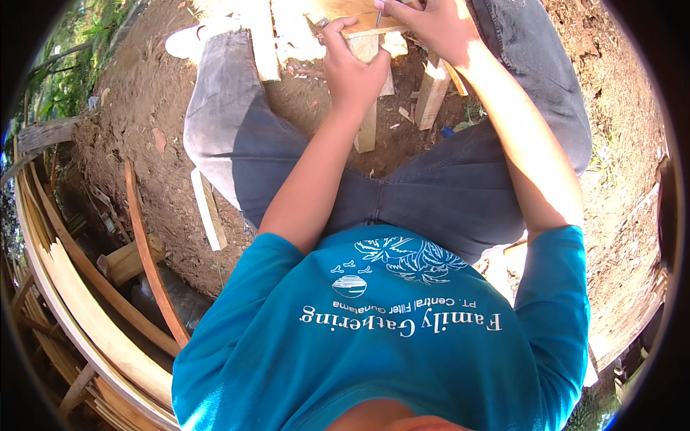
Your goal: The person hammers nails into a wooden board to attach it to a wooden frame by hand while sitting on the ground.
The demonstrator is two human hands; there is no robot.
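Note:
At the top of the head view lies a flat piece of wooden board [352, 8], lit by sun and cut off by the picture's edge. My left hand [352, 75] grips its near edge, with the index finger along the side, a ring on one finger and the thumb by the wood below. My right hand [444, 30] pinches a thin, dark, pointed stick [379, 18] that stands upright on the board. Whether it is a nail or a pen tip I cannot tell. Beneath the board a pale wooden post [365, 129] slants toward me.
Between my spread legs another wooden block [432, 93] leans on the bare soil [302, 100]. A pale plank [264, 43] lies by my left knee, and a short slat [208, 212] beside that thigh. Long wood strips [93, 302] are stacked at the left. Bushes [79, 50] grow behind.

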